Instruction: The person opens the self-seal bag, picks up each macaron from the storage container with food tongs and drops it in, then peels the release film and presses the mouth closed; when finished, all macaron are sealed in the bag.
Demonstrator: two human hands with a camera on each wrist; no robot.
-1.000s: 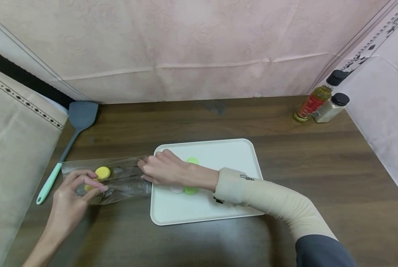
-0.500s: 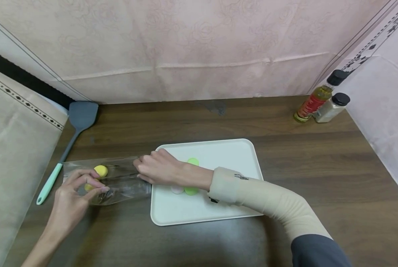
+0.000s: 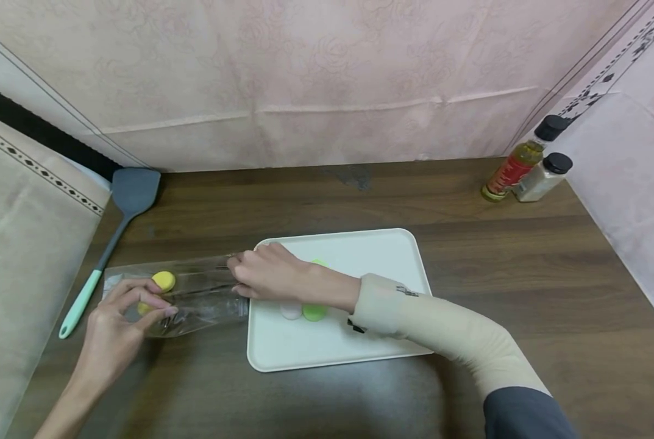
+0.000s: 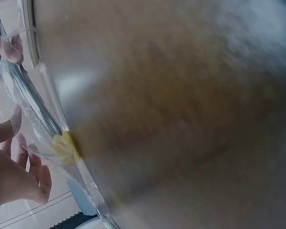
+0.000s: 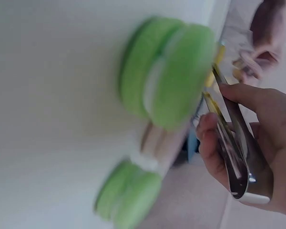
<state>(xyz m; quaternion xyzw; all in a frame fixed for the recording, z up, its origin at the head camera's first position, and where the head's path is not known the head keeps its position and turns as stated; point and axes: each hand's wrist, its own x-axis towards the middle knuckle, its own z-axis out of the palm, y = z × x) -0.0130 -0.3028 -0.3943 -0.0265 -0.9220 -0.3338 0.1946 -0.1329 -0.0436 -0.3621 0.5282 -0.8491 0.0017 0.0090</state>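
Observation:
Two yellow macarons [image 3: 164, 281] lie inside a clear plastic bag [image 3: 211, 314] left of the white tray. My left hand [image 3: 119, 317] pinches the bag's film beside them, thumb against fingertips. My right hand [image 3: 272, 274] reaches over the tray to the bag's opening and grips metal tongs [image 5: 238, 152], whose arms stand a little apart at the tips. In the left wrist view the tongs [image 4: 35, 102] extend inside the bag up to a yellow macaron [image 4: 66, 148]; whether they clamp it I cannot tell. Green macarons [image 3: 314, 313] and a pale one [image 3: 291, 311] sit on the tray [image 3: 370, 250], partly under my right wrist.
A grey spatula with a mint handle [image 3: 80, 305] lies along the table's left edge, close to the bag. At the back right stand an oil bottle [image 3: 513, 171] and a black-capped jar [image 3: 543, 178]. Cloth walls [image 3: 305, 73] border the table.
My right hand has moved slightly left, then back right. The upper yellow macaron has shifted a little left inside the bag. My left hand has stayed nearly still.

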